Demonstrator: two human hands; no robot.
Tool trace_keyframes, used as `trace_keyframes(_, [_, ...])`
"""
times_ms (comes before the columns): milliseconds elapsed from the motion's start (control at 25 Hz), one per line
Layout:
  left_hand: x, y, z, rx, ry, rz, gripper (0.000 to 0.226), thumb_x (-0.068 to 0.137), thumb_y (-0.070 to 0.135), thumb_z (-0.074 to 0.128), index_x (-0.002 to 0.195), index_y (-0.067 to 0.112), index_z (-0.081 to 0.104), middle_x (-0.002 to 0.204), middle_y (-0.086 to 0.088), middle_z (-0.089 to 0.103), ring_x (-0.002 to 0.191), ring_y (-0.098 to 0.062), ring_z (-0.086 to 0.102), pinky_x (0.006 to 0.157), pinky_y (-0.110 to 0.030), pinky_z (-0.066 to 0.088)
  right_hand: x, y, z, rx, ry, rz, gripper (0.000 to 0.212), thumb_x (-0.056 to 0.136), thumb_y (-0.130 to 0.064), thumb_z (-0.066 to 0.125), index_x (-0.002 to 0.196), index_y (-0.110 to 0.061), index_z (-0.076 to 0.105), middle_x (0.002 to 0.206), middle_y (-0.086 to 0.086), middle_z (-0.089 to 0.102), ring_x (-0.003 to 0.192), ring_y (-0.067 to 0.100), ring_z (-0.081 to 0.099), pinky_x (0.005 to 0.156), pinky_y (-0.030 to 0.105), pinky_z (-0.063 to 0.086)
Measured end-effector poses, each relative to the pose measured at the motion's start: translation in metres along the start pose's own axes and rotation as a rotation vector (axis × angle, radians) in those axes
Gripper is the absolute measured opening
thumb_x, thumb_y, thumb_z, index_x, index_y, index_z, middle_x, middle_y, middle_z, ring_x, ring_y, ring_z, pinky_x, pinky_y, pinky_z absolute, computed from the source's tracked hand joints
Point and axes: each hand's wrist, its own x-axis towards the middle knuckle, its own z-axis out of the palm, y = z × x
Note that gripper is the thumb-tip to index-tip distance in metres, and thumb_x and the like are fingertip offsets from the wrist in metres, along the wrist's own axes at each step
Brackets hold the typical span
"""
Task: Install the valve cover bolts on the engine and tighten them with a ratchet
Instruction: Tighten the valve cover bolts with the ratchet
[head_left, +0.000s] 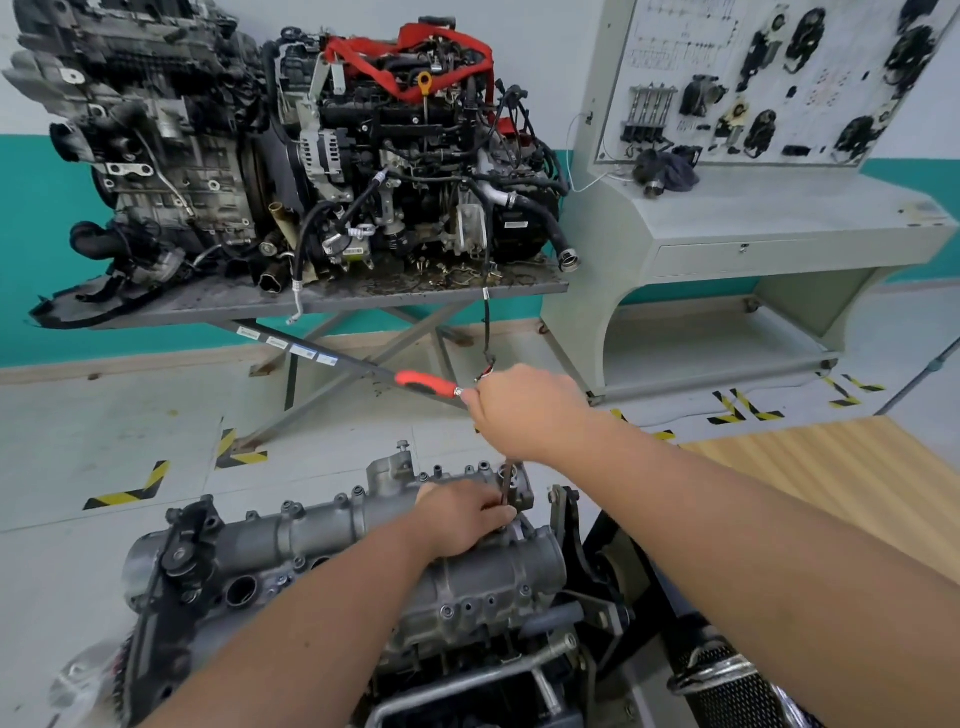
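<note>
- The engine (332, 561) was seen low in the view on its stand, with the grey valve cover (483, 577) uppermost
- The ratchet (427, 384) was gripped at its head by the right hand (524, 410), the red handle pointing left and its extension (505, 486) dropping to the cover's far end
- The extension's lower end was pinched by the left hand (462, 514); the bolt itself was hidden
- It was judged that the extension should be kept upright and seated while short swings were made

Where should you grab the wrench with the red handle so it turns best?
Probably the red handle near its far left end, from above: it sticks out sideways from the head that the right hand covers. The left hand steadies the extension below.
</note>
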Motion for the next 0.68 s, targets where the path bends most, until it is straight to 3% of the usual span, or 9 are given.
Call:
trace_keyframes(80, [0.000, -0.001, -0.001, -0.049, 0.001, -0.013, 0.037, 0.101, 0.053, 0.041, 0.073, 0.031, 0.051, 0.075, 0.012, 0.050, 0.087, -0.012, 0.051, 0.095, -0.035, 0.035, 0.005, 0.001, -0.006, 0.448, -0.174, 0.140, 0.025, 0.102, -0.019, 0.037, 0.084, -0.011, 0.052, 0.074, 0.006, 0.063, 0.080, 0.032, 0.068, 0.067, 0.036, 0.046])
trace_keyframes(200, [-0.001, 0.001, -0.002, -0.071, 0.002, 0.015, 0.035, 0.100, 0.052, 0.044, 0.076, 0.030, 0.056, 0.078, 0.010, 0.054, 0.087, -0.012, 0.052, 0.091, -0.035, 0.037, -0.008, 0.000, 0.004, 1.457, -0.304, 0.390, 0.014, 0.101, -0.015, 0.041, 0.110, -0.010, 0.050, 0.074, 0.006, 0.074, 0.082, 0.022, 0.075, 0.076, 0.037, 0.042])
trace_keyframes(280, [-0.002, 0.001, -0.002, -0.063, -0.020, 0.017, 0.036, 0.100, 0.053, 0.043, 0.079, 0.027, 0.057, 0.082, 0.005, 0.057, 0.089, -0.015, 0.054, 0.090, -0.036, 0.038, -0.017, 0.000, 0.019, 1.930, -0.196, 0.434, 0.011, 0.100, -0.012, 0.045, 0.111, -0.013, 0.046, 0.082, 0.004, 0.075, 0.082, 0.018, 0.075, 0.085, 0.036, 0.044])
trace_keyframes(400, [0.000, 0.000, -0.005, -0.059, -0.051, -0.007, 0.037, 0.100, 0.053, 0.043, 0.091, 0.023, 0.063, 0.092, 0.000, 0.063, 0.093, -0.017, 0.057, 0.093, -0.037, 0.040, -0.019, -0.008, 0.041, 2.367, 0.046, 0.457, 0.017, 0.095, -0.002, 0.057, 0.090, -0.016, 0.048, 0.088, 0.004, 0.063, 0.089, 0.019, 0.067, 0.075, 0.025, 0.046])
trace_keyframes(480, [0.002, 0.000, -0.007, -0.089, -0.075, -0.006, 0.037, 0.101, 0.049, 0.045, 0.096, 0.018, 0.064, 0.097, -0.003, 0.066, 0.093, -0.019, 0.059, 0.090, -0.034, 0.044, -0.019, -0.015, 0.053, 2.380, 0.284, 0.420, 0.023, 0.093, -0.001, 0.061, 0.080, -0.018, 0.051, 0.093, 0.003, 0.066, 0.097, 0.022, 0.061, 0.082, 0.026, 0.047])
trace_keyframes(520, [0.001, 0.002, -0.008, -0.102, -0.075, 0.001, 0.036, 0.101, 0.046, 0.046, 0.097, 0.015, 0.064, 0.099, -0.004, 0.067, 0.094, -0.020, 0.061, 0.088, -0.033, 0.045, -0.020, -0.018, 0.059, 2.230, 0.392, 0.364, 0.017, 0.095, -0.007, 0.062, 0.084, -0.020, 0.061, 0.098, 0.000, 0.071, 0.101, 0.019, 0.063, 0.086, 0.027, 0.048])
trace_keyframes(600, [0.001, 0.005, -0.009, -0.085, -0.047, 0.002, 0.028, 0.101, 0.036, 0.046, 0.089, 0.016, 0.061, 0.091, -0.003, 0.064, 0.089, -0.022, 0.060, 0.079, -0.032, 0.042, -0.025, -0.018, 0.074, 1.610, 0.594, 0.210, 0.020, 0.097, -0.017, 0.060, 0.105, -0.028, 0.075, 0.120, -0.006, 0.070, 0.116, 0.010, 0.062, 0.097, 0.030, 0.049])
trace_keyframes(680, [-0.002, 0.007, -0.010, -0.013, -0.027, 0.014, 0.018, 0.099, 0.025, 0.046, 0.087, 0.020, 0.058, 0.089, -0.004, 0.060, 0.091, -0.025, 0.060, 0.079, -0.033, 0.042, -0.027, -0.010, 0.091, 0.992, 0.804, -0.035, 0.027, 0.093, -0.004, 0.061, 0.115, -0.015, 0.074, 0.134, 0.002, 0.063, 0.124, 0.019, 0.057, 0.103, 0.035, 0.047])
